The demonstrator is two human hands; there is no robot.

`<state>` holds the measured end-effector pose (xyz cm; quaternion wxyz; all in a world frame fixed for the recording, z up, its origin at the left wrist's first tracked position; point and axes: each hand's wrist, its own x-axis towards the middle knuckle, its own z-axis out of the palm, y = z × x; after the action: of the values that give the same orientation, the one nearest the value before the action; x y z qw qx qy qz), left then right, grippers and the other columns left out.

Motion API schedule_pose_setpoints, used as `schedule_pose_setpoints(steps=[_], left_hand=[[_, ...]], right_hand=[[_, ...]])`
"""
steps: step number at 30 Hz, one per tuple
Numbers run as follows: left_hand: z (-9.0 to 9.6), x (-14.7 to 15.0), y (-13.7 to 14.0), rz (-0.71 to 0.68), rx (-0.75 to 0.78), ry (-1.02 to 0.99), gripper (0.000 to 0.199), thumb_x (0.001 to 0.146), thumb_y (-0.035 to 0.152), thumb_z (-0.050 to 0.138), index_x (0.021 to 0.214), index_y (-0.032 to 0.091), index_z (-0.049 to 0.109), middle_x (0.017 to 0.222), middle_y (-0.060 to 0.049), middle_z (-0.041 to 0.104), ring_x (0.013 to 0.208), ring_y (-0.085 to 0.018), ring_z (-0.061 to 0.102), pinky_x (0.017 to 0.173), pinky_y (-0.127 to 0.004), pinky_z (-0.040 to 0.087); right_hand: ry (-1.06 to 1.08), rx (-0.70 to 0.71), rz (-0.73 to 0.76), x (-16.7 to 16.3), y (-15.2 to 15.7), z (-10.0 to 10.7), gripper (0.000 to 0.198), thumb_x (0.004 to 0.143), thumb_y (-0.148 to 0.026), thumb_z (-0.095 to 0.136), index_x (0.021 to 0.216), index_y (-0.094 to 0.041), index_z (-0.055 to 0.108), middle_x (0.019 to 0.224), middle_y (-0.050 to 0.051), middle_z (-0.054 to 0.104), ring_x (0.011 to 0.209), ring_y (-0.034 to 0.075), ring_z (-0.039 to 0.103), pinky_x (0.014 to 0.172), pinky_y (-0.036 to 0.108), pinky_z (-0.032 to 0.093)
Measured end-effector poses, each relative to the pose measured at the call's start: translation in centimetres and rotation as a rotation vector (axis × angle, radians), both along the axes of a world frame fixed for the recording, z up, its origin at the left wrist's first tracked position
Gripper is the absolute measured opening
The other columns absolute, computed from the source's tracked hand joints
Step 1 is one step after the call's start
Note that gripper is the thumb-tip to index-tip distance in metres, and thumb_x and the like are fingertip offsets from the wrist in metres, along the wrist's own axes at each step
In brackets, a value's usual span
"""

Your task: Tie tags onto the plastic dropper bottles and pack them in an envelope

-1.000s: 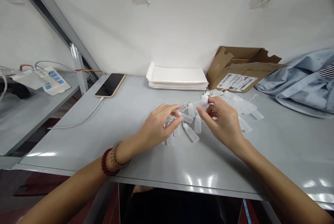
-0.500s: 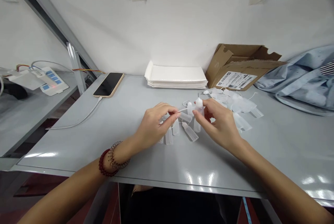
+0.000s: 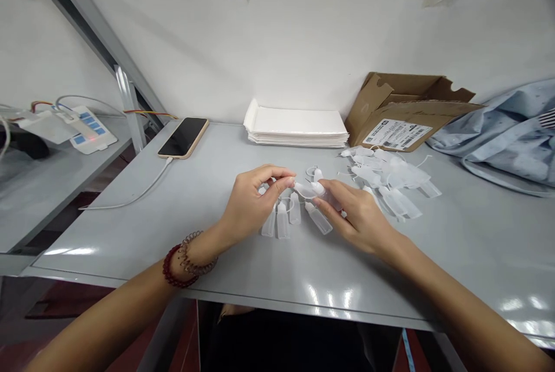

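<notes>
Last half second: the small translucent white plastic squeeze bottle (image 3: 333, 199) in the right hand (image 3: 359, 213) went from upright to tilted, thin dark needle tip (image 3: 308, 180) now aimed at the left hand (image 3: 254, 198). Reads as lining tip up with the left pinch; apart, not joined.

Left fingers: pinched together on the end of a thin white plastic strap (image 3: 305, 195); can't tell if a cap is in there. Right fingers: curled snugly round the bottle.

Landmark: brown cardboard box (image 3: 420, 111). Held bottle is left of it, nearer the person; loose translucent bottles (image 3: 282, 223) farther left; jumbled bottle pile (image 3: 401, 174) right in front. All above or on the glossy grey worktop (image 3: 130, 245).

Writing: white printed label (image 3: 398, 134) on box, barcode-like marks, text too small to read.
</notes>
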<state>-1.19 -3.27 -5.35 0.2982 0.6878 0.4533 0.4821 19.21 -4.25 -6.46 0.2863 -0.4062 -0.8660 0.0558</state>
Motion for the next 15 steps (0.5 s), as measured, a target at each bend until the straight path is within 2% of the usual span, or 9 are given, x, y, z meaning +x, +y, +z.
schedule_pose_setpoints(steps=[6,15], left_hand=[[0.09,-0.08,-0.07,-0.098,-0.041,0.024,0.012,0.086,0.023,0.059,0.087,0.017,0.069,0.08,-0.002,0.071,0.072,-0.013,0.062,0.07,-0.026,0.05],[-0.05,-0.07,-0.06,-0.141,-0.048,0.009,0.012,0.086,0.024,0.059,0.088,0.017,0.069,0.082,-0.002,0.069,0.078,-0.014,0.062,0.072,-0.027,0.049]], right_hand=[[-0.045,0.002,0.018,-0.13,-0.27,0.34,0.019,0.094,-0.026,0.041,0.104,-0.014,0.053,0.076,0.005,0.062,0.055,0.013,0.053,0.051,0.025,0.039],[-0.075,-0.014,0.041,-0.15,-0.42,0.42,0.024,0.095,-0.026,0.039,0.107,-0.011,0.053,0.077,0.006,0.063,0.057,0.014,0.053,0.052,0.026,0.04]])
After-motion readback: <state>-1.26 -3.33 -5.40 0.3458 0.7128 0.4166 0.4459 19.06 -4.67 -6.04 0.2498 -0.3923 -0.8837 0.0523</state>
